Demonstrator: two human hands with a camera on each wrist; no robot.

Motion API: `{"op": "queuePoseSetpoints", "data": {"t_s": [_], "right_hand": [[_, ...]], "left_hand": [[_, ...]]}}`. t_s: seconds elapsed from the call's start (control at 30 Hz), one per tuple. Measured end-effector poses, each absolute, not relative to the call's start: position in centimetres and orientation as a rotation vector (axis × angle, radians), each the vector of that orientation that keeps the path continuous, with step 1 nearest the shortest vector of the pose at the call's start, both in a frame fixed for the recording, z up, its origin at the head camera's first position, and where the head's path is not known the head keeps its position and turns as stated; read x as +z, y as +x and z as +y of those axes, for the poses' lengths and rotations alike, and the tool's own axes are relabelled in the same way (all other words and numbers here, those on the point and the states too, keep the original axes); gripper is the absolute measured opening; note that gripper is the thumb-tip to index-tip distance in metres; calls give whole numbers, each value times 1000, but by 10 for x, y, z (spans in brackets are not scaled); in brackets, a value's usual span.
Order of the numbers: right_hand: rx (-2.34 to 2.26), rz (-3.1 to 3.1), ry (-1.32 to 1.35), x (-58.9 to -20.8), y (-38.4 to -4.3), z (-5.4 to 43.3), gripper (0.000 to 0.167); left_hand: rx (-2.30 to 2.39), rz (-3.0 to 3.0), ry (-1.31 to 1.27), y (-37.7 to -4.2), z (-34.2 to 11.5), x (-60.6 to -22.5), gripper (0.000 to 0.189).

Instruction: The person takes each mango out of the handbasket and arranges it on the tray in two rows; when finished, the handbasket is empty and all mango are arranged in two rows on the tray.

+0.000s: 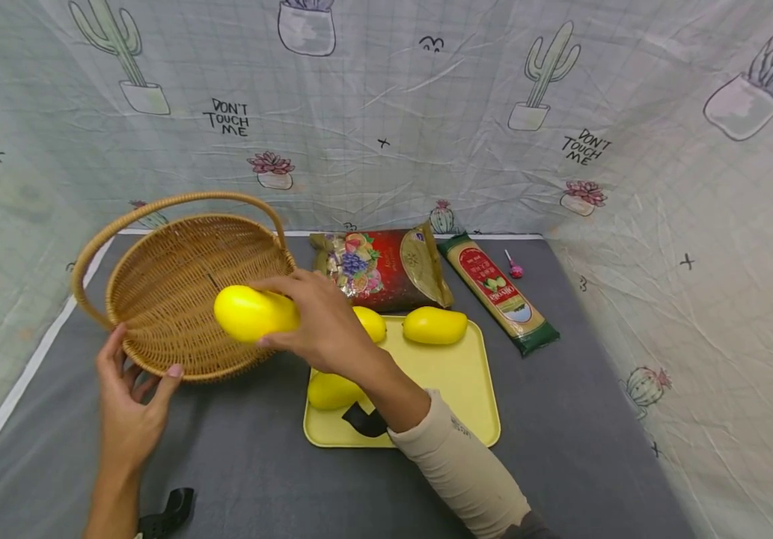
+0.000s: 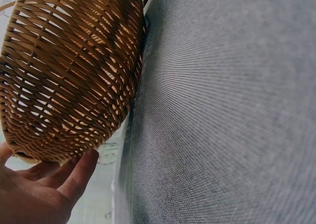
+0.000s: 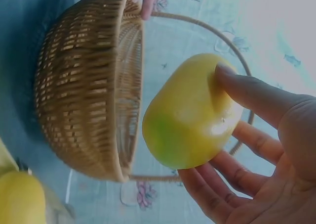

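In the head view a brown wicker basket (image 1: 157, 299) with an arched handle stands at the left, its opening tilted toward me. My left hand (image 1: 132, 389) grips its near-left rim, thumb and fingers spread along it. The left wrist view shows those fingers against the woven wall (image 2: 74, 75). My right hand (image 1: 328, 322) holds a yellow mango (image 1: 243, 314) over the basket's right side. A green patch marks this mango (image 3: 192, 117) in the right wrist view, thumb on one side and fingers on the other. Other mangoes (image 1: 435, 326) lie on a yellow tray (image 1: 440, 389), partly hidden by my right arm.
Behind the tray lies a red and gold bag (image 1: 393, 273) with fruit pictures. To its right are a long green-ended packet (image 1: 497, 292) and a small pink lollipop (image 1: 515, 267). A printed curtain (image 1: 386, 112) encloses the grey table (image 1: 245, 457) at the back and sides.
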State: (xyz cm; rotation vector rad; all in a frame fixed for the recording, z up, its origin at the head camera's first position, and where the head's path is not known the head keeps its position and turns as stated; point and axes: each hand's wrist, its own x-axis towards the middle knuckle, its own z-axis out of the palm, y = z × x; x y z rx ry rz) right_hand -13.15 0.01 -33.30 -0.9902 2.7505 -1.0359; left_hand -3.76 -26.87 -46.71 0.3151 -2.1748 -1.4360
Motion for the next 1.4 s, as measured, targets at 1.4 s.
{"op": "queuePoseSetpoints", "data": {"t_s": [1.4], "right_hand": [[-1070, 2829, -732, -373, -105, 139, 70]], "left_hand": [[-1436, -2164, 349, -46, -276, -466, 85]]}}
